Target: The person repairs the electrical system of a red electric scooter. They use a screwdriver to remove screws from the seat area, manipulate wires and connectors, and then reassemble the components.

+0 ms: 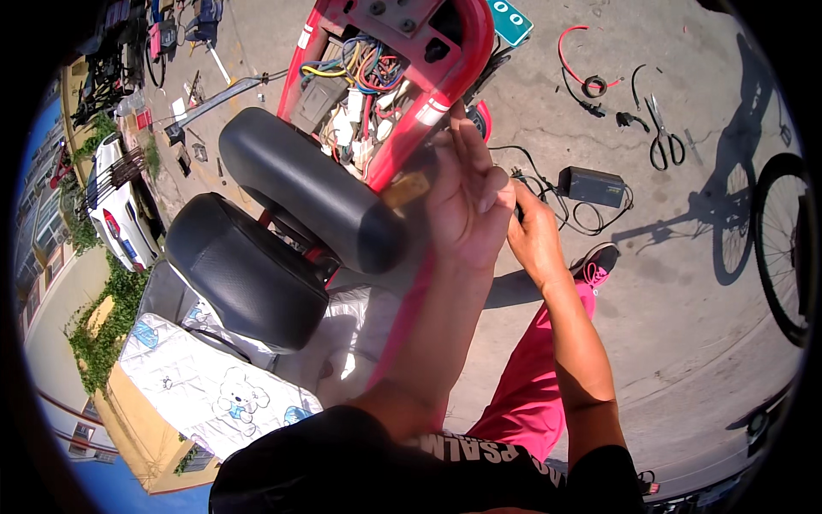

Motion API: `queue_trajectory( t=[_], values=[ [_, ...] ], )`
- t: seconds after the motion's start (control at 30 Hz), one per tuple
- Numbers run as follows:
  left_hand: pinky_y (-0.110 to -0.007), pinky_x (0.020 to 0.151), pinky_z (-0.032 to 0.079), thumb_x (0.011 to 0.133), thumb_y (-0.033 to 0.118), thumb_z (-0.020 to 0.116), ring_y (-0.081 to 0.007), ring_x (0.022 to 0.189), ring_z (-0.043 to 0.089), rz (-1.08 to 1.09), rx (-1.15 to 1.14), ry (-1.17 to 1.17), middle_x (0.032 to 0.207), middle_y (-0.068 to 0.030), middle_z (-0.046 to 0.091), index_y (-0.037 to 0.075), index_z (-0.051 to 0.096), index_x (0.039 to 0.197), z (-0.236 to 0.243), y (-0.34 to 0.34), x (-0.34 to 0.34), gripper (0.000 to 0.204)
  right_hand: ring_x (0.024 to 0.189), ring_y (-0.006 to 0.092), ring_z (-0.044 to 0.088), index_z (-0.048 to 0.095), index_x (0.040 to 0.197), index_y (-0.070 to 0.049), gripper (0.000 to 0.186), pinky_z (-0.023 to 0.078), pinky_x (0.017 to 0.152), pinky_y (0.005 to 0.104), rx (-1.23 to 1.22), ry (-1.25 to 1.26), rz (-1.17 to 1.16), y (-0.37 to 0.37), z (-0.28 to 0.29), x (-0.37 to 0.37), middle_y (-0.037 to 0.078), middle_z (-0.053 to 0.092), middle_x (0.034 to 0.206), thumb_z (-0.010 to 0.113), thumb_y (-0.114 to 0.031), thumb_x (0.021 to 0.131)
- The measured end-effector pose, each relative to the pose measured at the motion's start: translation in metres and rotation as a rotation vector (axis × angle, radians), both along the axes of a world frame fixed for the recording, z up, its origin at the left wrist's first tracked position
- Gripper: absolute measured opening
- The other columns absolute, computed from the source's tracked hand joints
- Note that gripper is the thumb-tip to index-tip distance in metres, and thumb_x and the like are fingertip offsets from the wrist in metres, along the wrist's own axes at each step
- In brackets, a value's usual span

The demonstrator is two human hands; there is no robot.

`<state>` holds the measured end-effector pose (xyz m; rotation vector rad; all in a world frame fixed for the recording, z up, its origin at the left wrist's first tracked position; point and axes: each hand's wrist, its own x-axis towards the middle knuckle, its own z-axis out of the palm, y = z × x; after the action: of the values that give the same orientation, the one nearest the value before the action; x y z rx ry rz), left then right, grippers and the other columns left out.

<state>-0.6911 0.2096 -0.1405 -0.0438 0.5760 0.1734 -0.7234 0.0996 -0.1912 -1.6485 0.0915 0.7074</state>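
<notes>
My left hand [467, 188] is palm up beside the red scooter-like frame [428, 111]. Some of its fingers stretch up toward the red tube and others curl inward; nothing shows in it. Close against it, my right hand [535, 227] has its fingers closed round a small dark thing that they mostly cover. Inside the frame, a bundle of coloured wires [372, 68] with white connectors [347, 124] lies exposed. Two black padded cushions [304, 184] stand tilted up to the left of my left forearm.
On the concrete at right lie scissors [659, 137], a red cable [569, 56] and a black box [591, 186] with cords. A bicycle wheel [781, 248] stands at the far right. A quilted white cover [205, 385] hangs lower left; a white car [120, 206] is beyond.
</notes>
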Motion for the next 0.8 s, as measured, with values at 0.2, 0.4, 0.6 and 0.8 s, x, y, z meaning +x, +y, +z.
queue_trajectory(
  t=[0.2,0.4,0.6,0.8],
  values=[
    [-0.024,0.047,0.038,0.103,0.02,0.042,-0.0118,0.12,0.058,0.012,0.047,-0.006,0.15,0.0057,0.039,0.009,0.061,0.111,-0.0035,-0.0063,-0.0007,0.023,0.098,0.0431,0.06,0.057,0.121,-0.003,0.035,0.05,0.08,0.0438,-0.001,-0.004,0.012,-0.0001,0.0019,0.0003,0.025,0.063,0.107,0.061,-0.012,0.087],
    [-0.021,0.055,0.037,0.1,0.019,0.049,-0.0081,0.113,0.06,-0.038,0.125,-0.049,0.136,0.0006,0.054,0.013,0.063,0.109,-0.0073,-0.0044,-0.0023,0.018,0.101,0.044,0.059,0.056,0.124,-0.003,0.038,0.05,0.082,0.0444,0.019,-0.007,0.022,0.0019,-0.0033,-0.0009,0.026,0.062,0.112,0.061,-0.01,0.087],
    [-0.021,0.058,0.036,0.1,0.02,0.051,-0.0062,0.112,0.061,-0.063,0.11,-0.033,0.132,-0.0022,0.06,0.014,0.064,0.108,-0.0048,-0.0034,-0.0017,0.016,0.102,0.0435,0.059,0.055,0.124,-0.002,0.039,0.05,0.083,0.0443,0.0,-0.002,0.034,0.0013,-0.0054,-0.0007,0.025,0.062,0.113,0.062,-0.01,0.087],
    [-0.023,0.056,0.035,0.1,0.022,0.05,-0.0033,0.102,0.062,-0.089,0.142,-0.069,0.131,-0.002,0.061,0.013,0.064,0.11,-0.0079,-0.0026,-0.0042,0.018,0.103,0.0424,0.06,0.056,0.122,-0.002,0.038,0.05,0.083,0.0439,-0.016,0.009,0.037,0.0022,-0.0006,0.0013,0.024,0.062,0.114,0.063,-0.014,0.088]
  ],
)
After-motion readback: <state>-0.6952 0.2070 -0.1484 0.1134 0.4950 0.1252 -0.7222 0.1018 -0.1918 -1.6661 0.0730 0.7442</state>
